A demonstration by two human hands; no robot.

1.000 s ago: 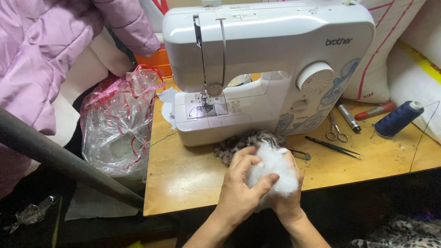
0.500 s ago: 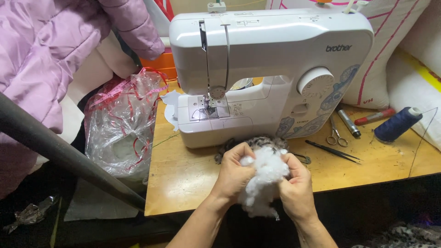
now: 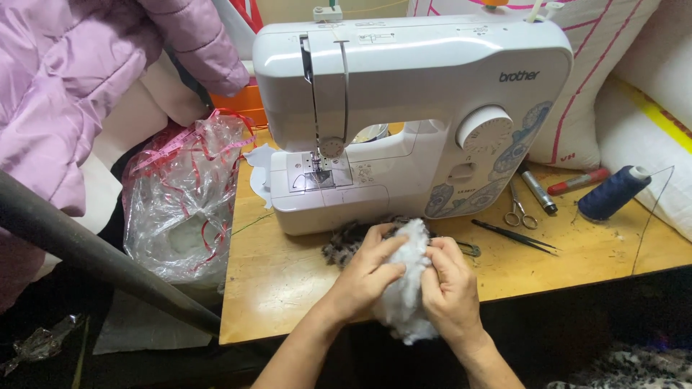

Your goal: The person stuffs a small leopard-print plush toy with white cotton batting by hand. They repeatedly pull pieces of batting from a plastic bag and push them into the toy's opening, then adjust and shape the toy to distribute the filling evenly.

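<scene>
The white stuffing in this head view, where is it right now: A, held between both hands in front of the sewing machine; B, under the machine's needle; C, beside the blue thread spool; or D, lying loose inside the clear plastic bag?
A: the white stuffing is pressed between the left hand and right hand, over the table edge in front of the sewing machine.

The wooden table [image 3: 288, 277] carries a white sewing machine [image 3: 411, 108], 1 blue thread spool [image 3: 613, 193], snips [image 3: 517, 210] and tweezers [image 3: 513, 235].

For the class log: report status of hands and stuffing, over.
Both hands, left and right, fingers shut on white stuffing. Patterned fabric behind it. Sewing machine beyond, apart.
</scene>
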